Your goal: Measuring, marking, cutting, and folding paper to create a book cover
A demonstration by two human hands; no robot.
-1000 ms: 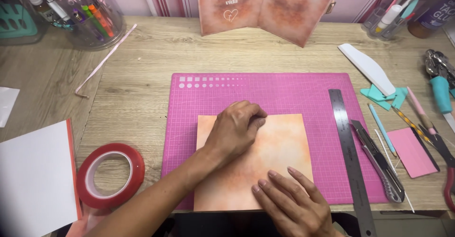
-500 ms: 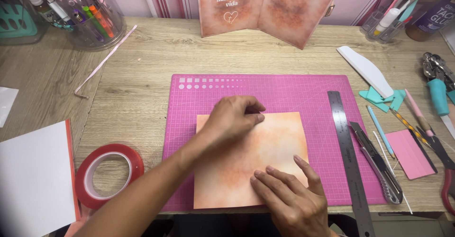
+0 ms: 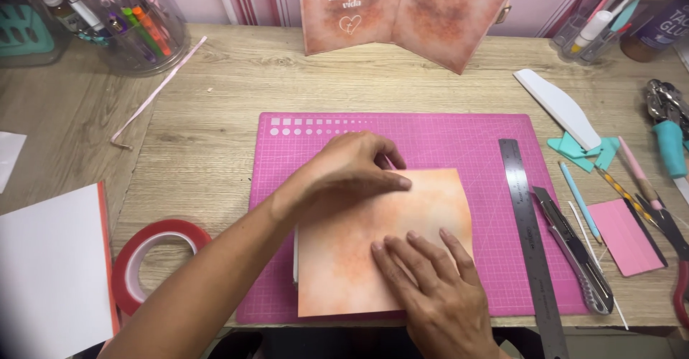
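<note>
Orange paper sheet [image 3: 380,244] lying flat on the pink cutting mat [image 3: 445,137], near the front edge of the wooden bench [image 3: 237,93]. Left hand [image 3: 352,172] resting on the top left part of the sheet, fingers curled a little and pointing to the right, thumb tucked under, nothing gripped inside. Right hand [image 3: 430,287] pressed flat on the lower right part of the sheet, fingers spread wide and pointing up and left, holding nothing. Thin white edge peeking out from under the left side of the sheet.

Long metal ruler [image 3: 530,237] lying on the right side of the mat, just beside the sheet but not touching it. Grey craft knife [image 3: 574,251] right next to the ruler, on its right. Small pink pad [image 3: 626,235] further right, with pens and thin tools near it. White folding tool [image 3: 560,108] up on the right, on top of some teal paper bits [image 3: 574,149].

Red roll of tape [image 3: 154,258] on the left, near the left arm. White card [image 3: 50,273] beside the roll, at the left edge. Clear cup of markers [image 3: 122,22] at the back left. Folded orange card [image 3: 409,7] standing up at the back, behind the mat.
</note>
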